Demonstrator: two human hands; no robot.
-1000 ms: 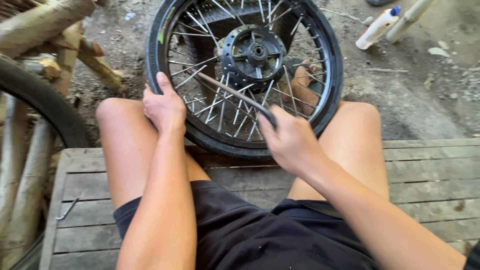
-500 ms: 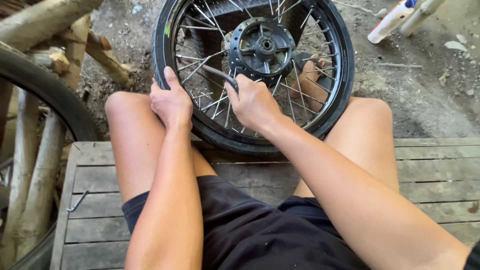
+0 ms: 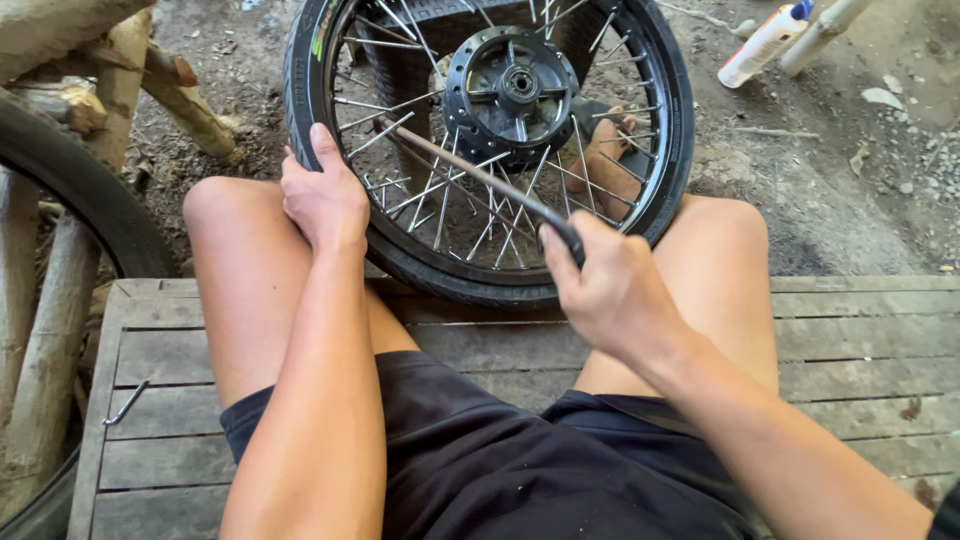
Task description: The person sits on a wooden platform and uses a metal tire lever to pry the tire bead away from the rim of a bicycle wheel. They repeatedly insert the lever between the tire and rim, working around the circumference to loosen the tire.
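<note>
Steadying the wheel (image 3: 490, 150) between my knees, I am sitting on the front edge of the bench (image 3: 850, 340) with the tyre's bottom resting against that edge. My left hand (image 3: 325, 200) is lying flat on the rim's left side, fingers together and pressing the tyre. My right hand (image 3: 610, 295) is closing in a fist around the black grip of a long rod (image 3: 470, 172), whose far end is reaching up through the spokes toward the left of the hub (image 3: 510, 90); I think the tip is seated on a spoke, but the wires are hiding it. I am judging the wheel heavy and stiff, the tyre rubbery enough to hold, the thin spokes easy to bend, so the rim is the safest hold. A white bottle (image 3: 765, 42) is lying in the dirt beyond.
</note>
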